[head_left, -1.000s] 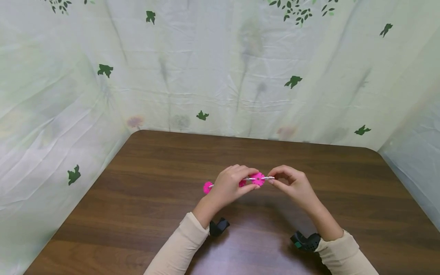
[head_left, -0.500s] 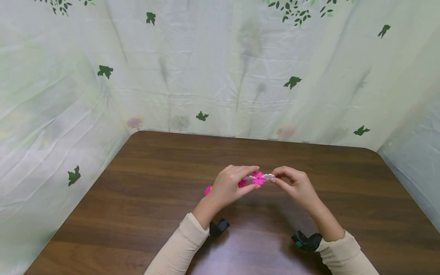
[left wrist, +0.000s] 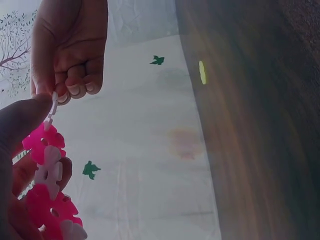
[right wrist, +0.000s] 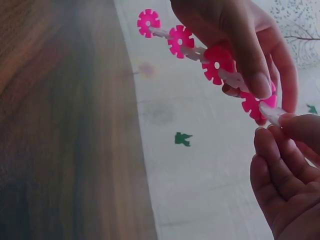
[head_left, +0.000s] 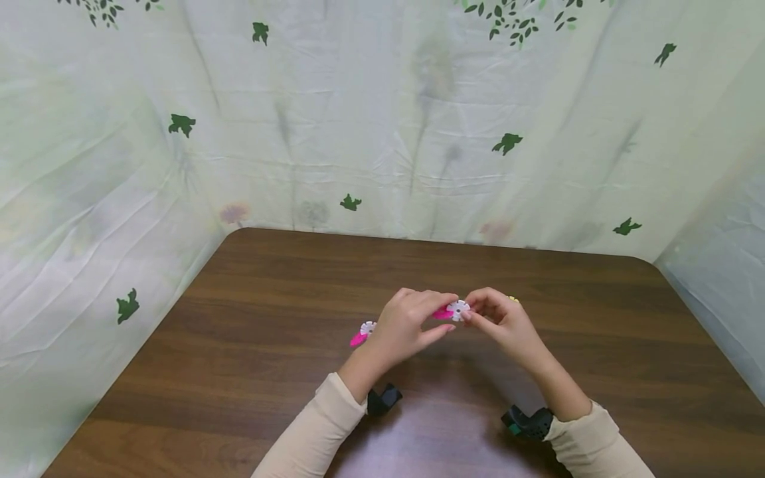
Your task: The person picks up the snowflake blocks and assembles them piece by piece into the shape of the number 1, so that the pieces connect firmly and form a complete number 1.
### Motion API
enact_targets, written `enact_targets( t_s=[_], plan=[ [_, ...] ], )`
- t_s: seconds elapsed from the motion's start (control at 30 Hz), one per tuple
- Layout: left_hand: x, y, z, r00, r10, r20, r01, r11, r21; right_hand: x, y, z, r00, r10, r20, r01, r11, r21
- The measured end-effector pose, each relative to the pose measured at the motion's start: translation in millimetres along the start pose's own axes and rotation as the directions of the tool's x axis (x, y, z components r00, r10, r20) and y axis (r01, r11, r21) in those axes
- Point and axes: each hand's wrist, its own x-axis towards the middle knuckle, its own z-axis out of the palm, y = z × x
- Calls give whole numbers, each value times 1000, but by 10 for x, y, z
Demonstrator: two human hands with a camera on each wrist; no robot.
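A chain of pink and white notched interlocking discs runs through my left hand (head_left: 403,325), whose thumb and fingers grip it near its right end. In the right wrist view, pink discs (right wrist: 217,65) alternate with white ones seen nearly edge-on. My right hand (head_left: 508,328) pinches the white end disc (head_left: 459,310) between thumb and fingertips, close beside the left fingertips. Past the left wrist, the chain's other end shows a white disc (head_left: 368,328) and a pink disc (head_left: 358,340). The left palm hides the middle of the chain in the head view.
Both hands are above a brown wooden table (head_left: 287,279). A small yellow piece (left wrist: 202,72) appears at the table's far side in the left wrist view. A pale curtain (head_left: 382,119) with green bird shapes hangs around the table. Each wrist wears a black camera mount (head_left: 528,423).
The chain has turned about its length: the white end disc now shows its face and the pink one its edge. My right hand has shifted slightly left, closer to the left hand.
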Motion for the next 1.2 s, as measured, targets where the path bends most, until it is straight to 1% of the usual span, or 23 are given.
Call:
enact_targets(
  t_s=[0.13,0.3,0.43,0.53,0.63,0.83,0.93,1.03,1.07,1.13,1.2],
  plan=[
    [-1,18,-9,1000,-25,11,25,1000,13,-14,88,6,1000,14,13,-15,998,62],
    [-3,32,-6,999,-46,11,45,998,45,-40,212,19,998,58,25,-61,987,149],
    [-3,37,0,998,-59,-1,59,997,57,-47,232,43,997,73,24,-77,975,207],
    [-8,36,0,998,-67,-4,67,996,54,-51,225,53,996,91,24,-94,971,221],
    [-14,26,-1,997,-72,-3,72,996,52,-50,216,47,995,99,13,-100,978,185],
    [-21,8,-14,997,-78,-7,79,995,57,-32,227,-45,997,62,-45,-58,995,76],
    [-21,1,-21,997,-79,-10,79,995,62,-12,172,-112,996,48,-69,-47,999,23],
    [-23,-10,-24,997,-82,-14,83,994,67,9,103,-175,990,72,-118,-79,995,-59],
    [-24,-12,-26,996,-83,-17,84,994,67,10,89,-195,986,90,-137,-102,991,-84],
    [-25,-17,-28,996,-86,-21,87,994,67,8,116,-240,976,128,-178,-150,982,-113],
    [-26,-19,-30,996,-86,-26,87,994,68,1,177,-287,970,140,-201,-169,977,-133]
  ],
)
